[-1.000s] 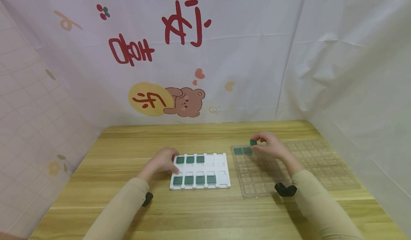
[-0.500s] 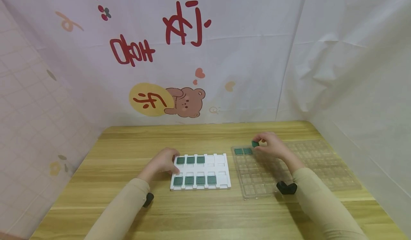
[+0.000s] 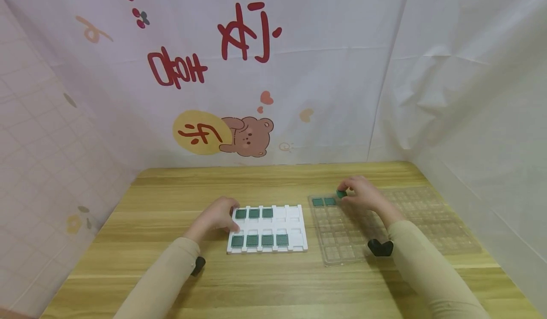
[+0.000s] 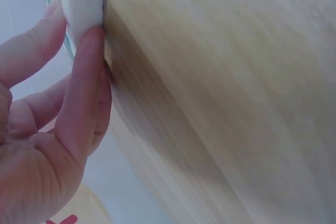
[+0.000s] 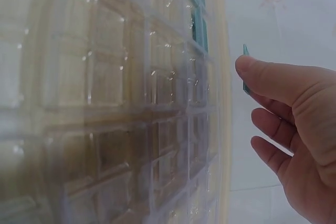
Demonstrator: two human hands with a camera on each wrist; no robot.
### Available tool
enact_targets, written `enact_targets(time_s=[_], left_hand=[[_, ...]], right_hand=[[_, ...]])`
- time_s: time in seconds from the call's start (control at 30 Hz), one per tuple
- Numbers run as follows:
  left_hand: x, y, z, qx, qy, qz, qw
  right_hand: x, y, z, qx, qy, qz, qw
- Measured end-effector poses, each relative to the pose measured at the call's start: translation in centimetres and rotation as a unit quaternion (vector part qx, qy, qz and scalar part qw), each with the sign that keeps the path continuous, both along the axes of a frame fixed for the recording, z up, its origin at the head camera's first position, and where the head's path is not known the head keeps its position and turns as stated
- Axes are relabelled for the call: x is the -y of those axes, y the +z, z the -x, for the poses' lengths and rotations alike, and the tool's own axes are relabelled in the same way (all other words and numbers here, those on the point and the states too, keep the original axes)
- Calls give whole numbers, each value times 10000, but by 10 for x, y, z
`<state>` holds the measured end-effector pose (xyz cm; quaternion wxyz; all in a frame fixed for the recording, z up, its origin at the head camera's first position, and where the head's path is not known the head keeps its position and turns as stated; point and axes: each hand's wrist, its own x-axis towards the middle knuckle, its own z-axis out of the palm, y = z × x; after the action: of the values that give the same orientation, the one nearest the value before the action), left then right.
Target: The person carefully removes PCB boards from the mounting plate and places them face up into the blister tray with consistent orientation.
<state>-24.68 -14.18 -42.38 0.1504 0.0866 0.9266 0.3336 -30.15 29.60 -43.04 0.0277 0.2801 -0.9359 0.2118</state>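
My right hand (image 3: 362,193) pinches a small square green chip (image 3: 341,194) between thumb and finger. The chip is just above the far edge of the clear plastic tray (image 3: 333,237); in the right wrist view this chip (image 5: 245,80) appears edge-on, apart from the tray. Two green chips (image 3: 323,201) sit side by side in the clear tray's far-left compartments. At its left end, a white tray (image 3: 279,225) is held by my left hand (image 3: 219,213), thumb and fingers on its edge. Several green chips (image 3: 267,240) lie in its two rows; some slots on its right are bare.
Several more clear compartments (image 3: 431,219) extend rightward across the wooden table (image 3: 273,286). Behind the table hangs a white printed curtain (image 3: 325,72), with pale curtains at both sides. A black wrist device (image 3: 380,248) shows under the right sleeve.
My right hand has lowered the green chip slightly and moved it a little right, toward the clear tray. The left hand keeps its place on the white tray.
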Motion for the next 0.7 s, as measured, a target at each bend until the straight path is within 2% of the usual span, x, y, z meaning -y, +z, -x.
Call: enact_targets(time_s=[0.27, 0.5, 0.7], left_hand=[[0, 0, 0, -36, -56, -22, 10000], [-1, 1, 0, -44, -23, 57, 10000], [0, 1, -1, -33, -49, 58, 10000]], right_hand=[[0, -1, 1, 252, -122, -357, 9990], [0, -6, 5, 88, -95, -826, 9965], [2, -5, 3, 27, -71, -938, 9956]])
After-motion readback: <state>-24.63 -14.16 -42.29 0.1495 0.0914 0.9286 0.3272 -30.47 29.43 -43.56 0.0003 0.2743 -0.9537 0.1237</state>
